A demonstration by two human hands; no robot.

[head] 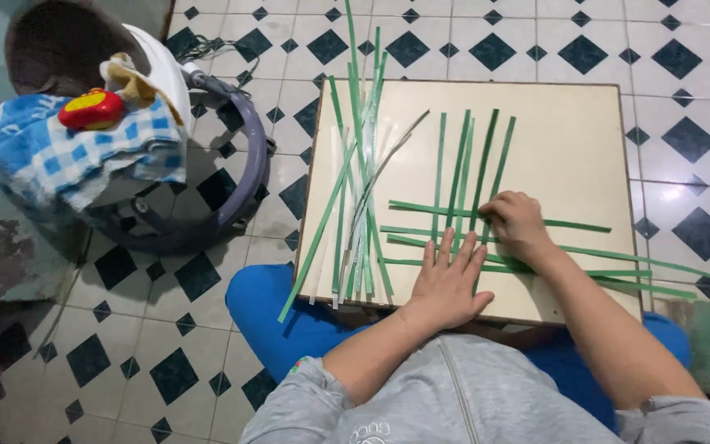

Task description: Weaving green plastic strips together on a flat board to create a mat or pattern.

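While the left hand [447,284] lies flat, palm down and fingers [445,247] spread, on the woven strips [462,205], it pins them to the table [569,148] and grips nothing. The right hand [519,224] sits just beyond it, fingers curled down onto a crossing of the strips; whether they pinch a strip or only press on it cannot be told.

Woven strips: thin, flat, glossy green bands, narrow and ribbon-like. Several run away from the person, slightly fanned; about four cross them sideways, their long ends overhanging the table's right edge. The lattice lies on the near right half of the table.

Loose strips [359,189]: a bundle of the same green bands mixed with pale, whitish ones, lying lengthwise on the left part of the table, uneven in length, some jutting past the far and near edges.

Table: square, low, smooth cream top with a dark brown rim, resting over blue-clad legs [269,308]. Sleeves [454,395] grey, soft knit.

Floor [536,41]: shiny white tiles with dark diamond insets. At left, a round-framed baby walker [207,164] draped with a blue-and-white checked cloth [59,152]; a red and yellow plastic toy [90,109] rests on it.
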